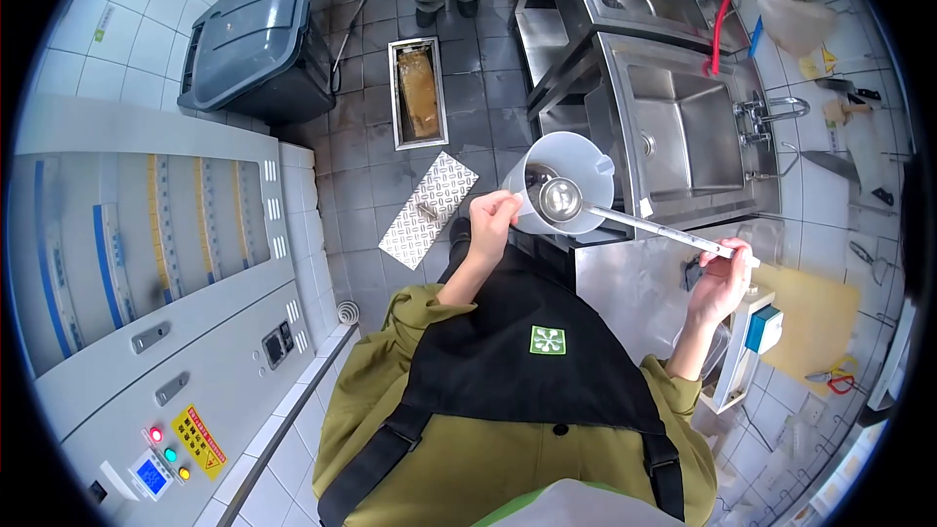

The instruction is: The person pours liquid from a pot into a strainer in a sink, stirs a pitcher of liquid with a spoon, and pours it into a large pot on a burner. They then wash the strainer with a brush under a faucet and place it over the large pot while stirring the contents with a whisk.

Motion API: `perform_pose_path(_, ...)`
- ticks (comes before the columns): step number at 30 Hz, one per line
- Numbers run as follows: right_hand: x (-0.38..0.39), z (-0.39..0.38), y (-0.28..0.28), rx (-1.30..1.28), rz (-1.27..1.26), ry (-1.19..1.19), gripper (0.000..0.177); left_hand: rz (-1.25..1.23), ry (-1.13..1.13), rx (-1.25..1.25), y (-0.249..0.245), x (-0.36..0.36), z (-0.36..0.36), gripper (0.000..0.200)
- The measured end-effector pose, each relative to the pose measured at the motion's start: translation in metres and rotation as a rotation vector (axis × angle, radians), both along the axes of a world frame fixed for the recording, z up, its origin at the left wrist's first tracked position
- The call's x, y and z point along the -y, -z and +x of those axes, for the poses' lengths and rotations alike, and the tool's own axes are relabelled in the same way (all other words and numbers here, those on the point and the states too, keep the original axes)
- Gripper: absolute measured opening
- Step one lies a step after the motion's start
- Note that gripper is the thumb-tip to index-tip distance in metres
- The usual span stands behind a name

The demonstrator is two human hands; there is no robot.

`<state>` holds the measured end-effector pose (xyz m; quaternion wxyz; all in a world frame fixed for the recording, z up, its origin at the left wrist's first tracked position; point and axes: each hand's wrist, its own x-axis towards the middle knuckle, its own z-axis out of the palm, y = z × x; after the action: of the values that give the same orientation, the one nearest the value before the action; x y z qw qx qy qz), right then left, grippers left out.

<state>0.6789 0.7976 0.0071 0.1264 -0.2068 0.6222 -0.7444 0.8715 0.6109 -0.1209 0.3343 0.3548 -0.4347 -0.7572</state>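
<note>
"Metal ladle, where?"
"Right of the frame's centre, its bowl at the mouth of the white bucket."
"And the hands?"
"Left hand pinches the bucket's rim; right hand grips the handle's end."

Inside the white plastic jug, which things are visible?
Within the rim of the jug, the ladle's bowl shows, with something dark beside it, too unclear to name. Whatever lies directly beneath the bowl is covered.
</note>
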Motion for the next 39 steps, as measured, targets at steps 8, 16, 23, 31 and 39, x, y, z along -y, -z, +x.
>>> perform_pose_path(8, 0.007, -0.008, 0.002, 0.003, -0.009, -0.002, 0.025, -0.016, 0.013, 0.011, 0.005, -0.004, -0.005, 0.03)
perform_pose_path(16, 0.03, -0.053, 0.022, 0.061, -0.015, -0.102, 0.028, -0.038, 0.009, 0.052, 0.011, -0.002, -0.017, 0.029)
perform_pose_path(23, 0.03, -0.073, 0.036, 0.08, -0.048, -0.113, 0.028, -0.047, 0.013, 0.099, 0.013, -0.005, -0.033, 0.029)
perform_pose_path(31, 0.032, -0.083, 0.051, 0.117, -0.027, -0.151, 0.028, 0.044, -0.005, 0.085, 0.016, -0.011, -0.037, 0.029)
perform_pose_path(39, 0.017, -0.081, 0.049, 0.107, -0.043, -0.166, 0.027, 0.045, -0.009, 0.124, 0.016, -0.014, -0.041, 0.028)
